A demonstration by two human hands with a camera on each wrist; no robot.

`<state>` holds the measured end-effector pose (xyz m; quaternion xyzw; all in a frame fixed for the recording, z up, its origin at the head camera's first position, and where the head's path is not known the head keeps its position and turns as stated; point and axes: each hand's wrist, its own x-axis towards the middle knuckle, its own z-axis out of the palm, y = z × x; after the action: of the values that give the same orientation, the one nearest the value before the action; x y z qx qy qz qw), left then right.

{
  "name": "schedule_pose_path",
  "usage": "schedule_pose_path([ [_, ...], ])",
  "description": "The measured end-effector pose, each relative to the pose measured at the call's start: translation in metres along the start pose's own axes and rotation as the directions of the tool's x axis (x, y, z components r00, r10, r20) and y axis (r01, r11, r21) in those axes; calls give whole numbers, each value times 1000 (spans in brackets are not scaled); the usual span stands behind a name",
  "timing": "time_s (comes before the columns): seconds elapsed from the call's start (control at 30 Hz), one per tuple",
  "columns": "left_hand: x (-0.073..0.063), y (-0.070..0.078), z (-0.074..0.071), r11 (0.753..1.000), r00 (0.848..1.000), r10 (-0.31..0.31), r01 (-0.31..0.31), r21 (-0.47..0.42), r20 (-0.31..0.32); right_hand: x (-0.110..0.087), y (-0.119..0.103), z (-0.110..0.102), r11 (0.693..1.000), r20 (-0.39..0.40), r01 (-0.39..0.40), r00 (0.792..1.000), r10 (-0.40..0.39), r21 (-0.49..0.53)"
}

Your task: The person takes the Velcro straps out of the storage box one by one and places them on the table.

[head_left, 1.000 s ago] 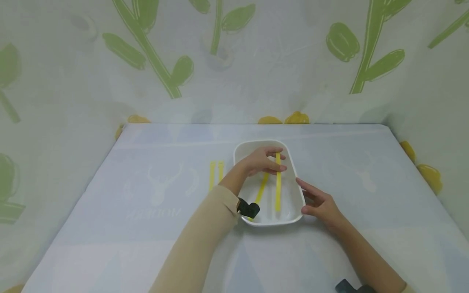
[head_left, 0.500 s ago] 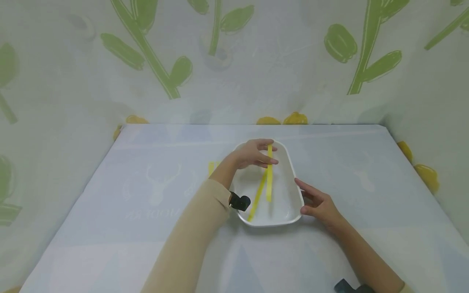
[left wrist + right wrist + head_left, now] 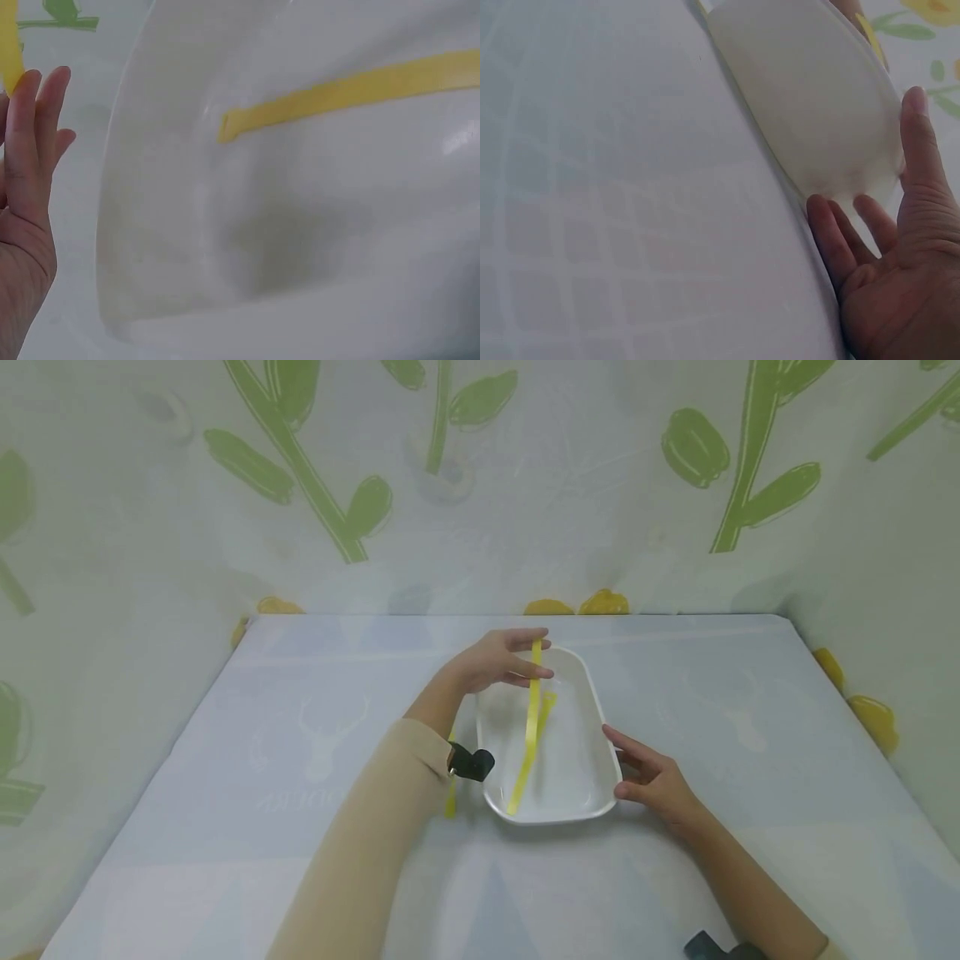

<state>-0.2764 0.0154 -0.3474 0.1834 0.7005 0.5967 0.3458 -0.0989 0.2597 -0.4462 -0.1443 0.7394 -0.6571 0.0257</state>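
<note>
My left hand [image 3: 498, 658] pinches a yellow strip [image 3: 536, 693] near its upper end, over the far left part of a white tray [image 3: 576, 760]. The strip hangs down over the tray; its lower part overlaps in view with a second yellow strip [image 3: 337, 91] lying slantwise inside. That second strip has a slotted end, seen in the left wrist view. My right hand [image 3: 654, 779] rests against the tray's right side, its fingertips touching the outer wall in the right wrist view [image 3: 885, 277].
Left of the tray, another yellow strip [image 3: 451, 802] lies on the table [image 3: 315, 827], mostly hidden by the left forearm. Behind the table rises a pale wall [image 3: 570, 510] with green leaf prints.
My left hand has moved left and away from me, carrying the yellow strip from the tray's right half towards its far left. The right hand and the tray stay in place.
</note>
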Motion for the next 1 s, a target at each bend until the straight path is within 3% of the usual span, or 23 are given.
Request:
schedule_pose_path([
  [0.3,-12,1,-18,997,999,21,-18,80,-39,0,0,-1,1000,-5,-2,1000,2,-23],
  [0.53,-20,-6,-31,999,997,22,-20,38,-70,0,1,0,1000,1,15,1000,-15,-25],
  [1.0,-48,-24,-64,998,987,32,-23,63,-156,1,1,-1,1000,9,17,1000,-17,-13],
])
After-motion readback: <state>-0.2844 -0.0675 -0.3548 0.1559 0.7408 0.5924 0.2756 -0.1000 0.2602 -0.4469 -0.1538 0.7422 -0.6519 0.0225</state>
